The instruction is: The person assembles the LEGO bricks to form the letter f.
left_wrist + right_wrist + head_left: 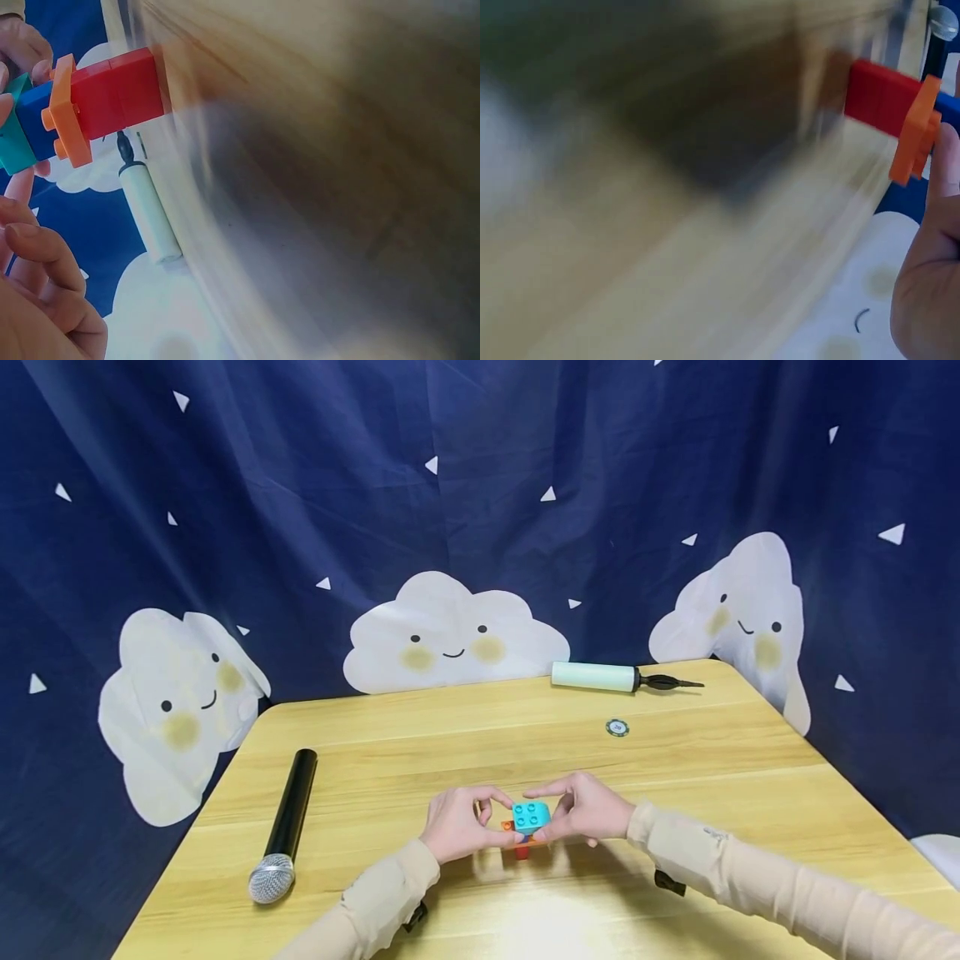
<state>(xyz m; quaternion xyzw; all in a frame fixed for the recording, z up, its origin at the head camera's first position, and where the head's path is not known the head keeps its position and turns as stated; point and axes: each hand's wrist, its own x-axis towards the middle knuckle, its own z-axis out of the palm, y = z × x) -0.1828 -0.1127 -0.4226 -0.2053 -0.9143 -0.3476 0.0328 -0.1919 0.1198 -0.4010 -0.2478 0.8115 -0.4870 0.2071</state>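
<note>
A small stack of toy building bricks stands on the table between my two hands. Its top is a turquoise brick (530, 817) with round studs. Below that come a blue brick (36, 120), a wider orange plate (72, 112) and red bricks (120, 91) at the bottom. My left hand (459, 825) holds the stack from the left, thumb at the near side and index finger towards the far side. From the right, my right hand (592, 810) pinches it with thumb and index finger. The fingertips partly hide the blue brick in the head view.
A black microphone (291, 814) with a silver mesh head lies on the left of the wooden table (405, 752). Towards the back right lie a round chip (617, 727) and a pale hand pump (594, 677) with a black nozzle. A dark blue curtain (495, 527) hangs behind.
</note>
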